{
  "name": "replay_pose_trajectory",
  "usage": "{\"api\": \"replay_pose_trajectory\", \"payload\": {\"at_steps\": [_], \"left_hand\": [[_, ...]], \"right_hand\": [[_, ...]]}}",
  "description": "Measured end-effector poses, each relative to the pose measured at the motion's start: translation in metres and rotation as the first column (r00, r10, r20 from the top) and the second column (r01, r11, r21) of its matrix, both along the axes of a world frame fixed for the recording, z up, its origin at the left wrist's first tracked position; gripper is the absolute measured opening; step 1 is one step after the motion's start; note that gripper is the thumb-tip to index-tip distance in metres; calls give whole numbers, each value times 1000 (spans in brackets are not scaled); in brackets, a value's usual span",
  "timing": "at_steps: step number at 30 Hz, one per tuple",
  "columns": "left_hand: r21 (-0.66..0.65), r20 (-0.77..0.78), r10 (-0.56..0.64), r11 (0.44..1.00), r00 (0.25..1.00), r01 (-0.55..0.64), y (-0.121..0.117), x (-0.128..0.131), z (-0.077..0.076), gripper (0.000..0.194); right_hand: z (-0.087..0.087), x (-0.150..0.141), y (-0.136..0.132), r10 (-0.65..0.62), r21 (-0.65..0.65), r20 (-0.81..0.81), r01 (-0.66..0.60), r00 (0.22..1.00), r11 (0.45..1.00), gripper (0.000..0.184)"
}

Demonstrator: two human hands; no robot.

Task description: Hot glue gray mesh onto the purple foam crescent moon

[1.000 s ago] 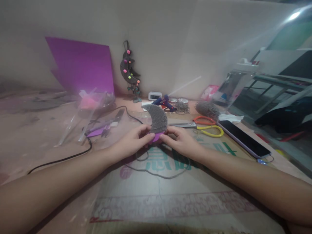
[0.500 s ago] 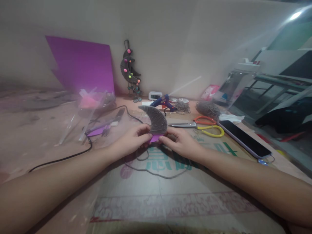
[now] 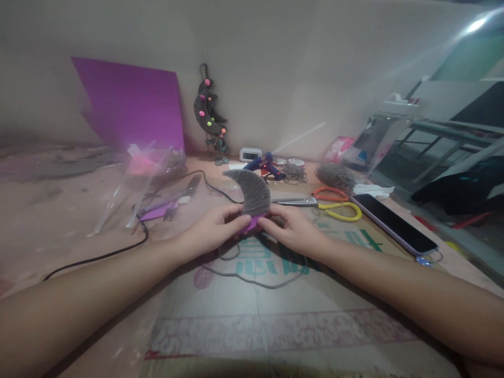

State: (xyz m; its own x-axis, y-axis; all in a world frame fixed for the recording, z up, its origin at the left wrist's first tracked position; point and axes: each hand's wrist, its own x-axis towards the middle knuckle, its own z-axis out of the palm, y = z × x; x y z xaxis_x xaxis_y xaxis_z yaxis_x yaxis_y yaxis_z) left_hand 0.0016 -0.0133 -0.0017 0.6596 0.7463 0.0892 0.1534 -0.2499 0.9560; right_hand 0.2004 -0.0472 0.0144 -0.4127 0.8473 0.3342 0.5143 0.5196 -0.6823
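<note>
Between my two hands is a crescent moon cutout (image 3: 255, 193), its upper part wound closely with grey yarn and its lower end bare purple. My left hand (image 3: 224, 226) pinches the purple end from the left, thumb on the front. My right hand (image 3: 289, 226) grips the same piece from the right, thumb and fingers closed at its edge. A loose strand of grey yarn (image 3: 271, 286) loops over the cardboard below my hands. My fingertips behind the crescent are hidden.
Scissors (image 3: 339, 211) with orange and yellow handles lie right of my hands, beside a phone (image 3: 394, 223). Behind stand a blue glue gun (image 3: 264, 166), a small clock (image 3: 250, 155) and a grey yarn ball (image 3: 335, 177). A decorated moon hanging (image 3: 207, 110) and purple sheet (image 3: 134, 105) are at the wall.
My left thumb has shifted slightly right and up across the purple end, and the crescent has tilted a little. Both hands keep their hold.
</note>
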Motion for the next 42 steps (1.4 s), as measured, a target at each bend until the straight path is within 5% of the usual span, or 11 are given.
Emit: {"api": "replay_pose_trajectory", "payload": {"at_steps": [12, 21, 42], "left_hand": [[22, -32, -31, 999, 999, 32, 2, -1, -1, 26], [-142, 47, 135, 982, 990, -128, 0, 1, -5, 24], [-206, 37, 175, 965, 984, -164, 0, 2, 1, 20]], "right_hand": [[1, 0, 2, -58, -71, -107, 51, 993, 996, 20], [2, 1, 0, -115, -49, -87, 112, 989, 993, 18], [1, 4, 1, -119, 8, -84, 120, 989, 993, 21]]}}
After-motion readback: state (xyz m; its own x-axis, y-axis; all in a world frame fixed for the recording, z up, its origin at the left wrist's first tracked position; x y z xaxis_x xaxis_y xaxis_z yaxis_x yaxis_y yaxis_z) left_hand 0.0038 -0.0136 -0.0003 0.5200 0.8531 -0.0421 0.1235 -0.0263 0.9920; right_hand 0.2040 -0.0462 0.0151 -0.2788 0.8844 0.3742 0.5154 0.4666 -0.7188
